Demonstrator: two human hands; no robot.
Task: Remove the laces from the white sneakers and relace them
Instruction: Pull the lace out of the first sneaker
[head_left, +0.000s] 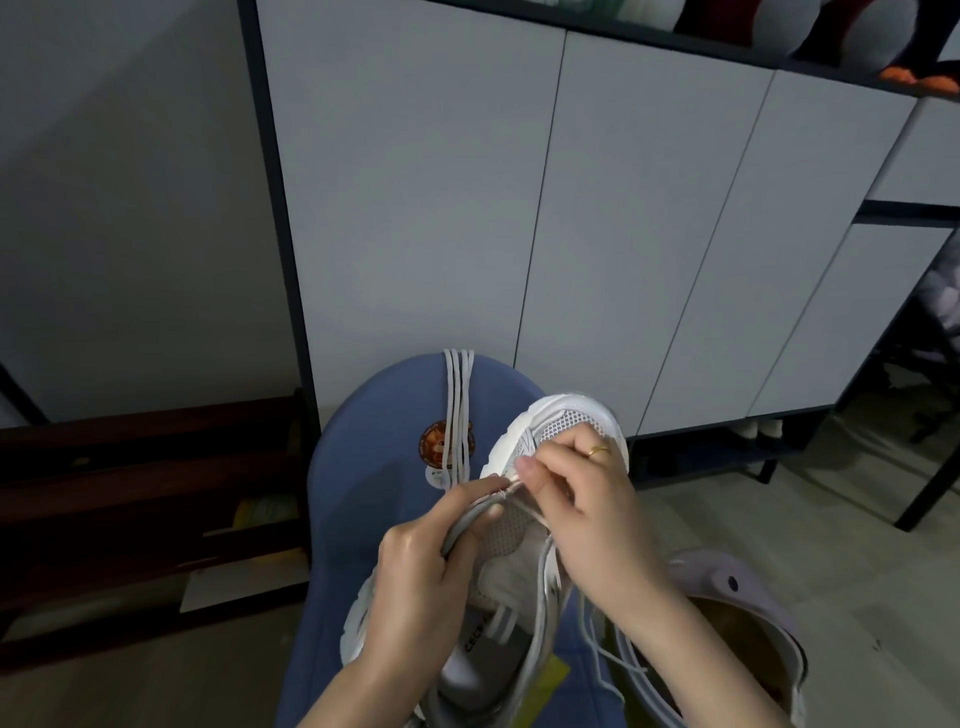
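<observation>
White mesh and smooth synthetic: one sneaker (524, 530), lying on a blue padded seat (374, 467) just in front of me, toe pointing away toward the cabinet (519, 208), heel toward my body. Toe box of open-weave mesh; thick, ridged white sole curling up around the front; pale tongue showing in the middle; printed insole visible in the opening, the lettering too small to read in full.

Lace (540, 519), white, partly threaded: a strand crosses the upper near the lower eyelets and runs down the right side of the shoe, with loose loops trailing off the seat edge at lower right.

Left hand (421, 582): curled round the left edge of the upper by the eyelet row, thumb and forefinger closed on it near the lace tip.

Right hand (587, 509): resting over the forefoot, thumb and forefinger pinching the lace end right where it meets the left fingertips. Gold ring (598, 451) on one finger.

Second lace (457, 410), white, removed: folded into several parallel strands, draped over the far rim of the seat and lying across a round orange emblem (445, 442) on the fabric, just left of the shoe's toe.

Other items: pale lilac clog (737, 587) on the floor to my right, beside the trailing loops; dark wooden rack (145, 493) low on the left; yellow tag (555, 670) peeking from under the heel.
</observation>
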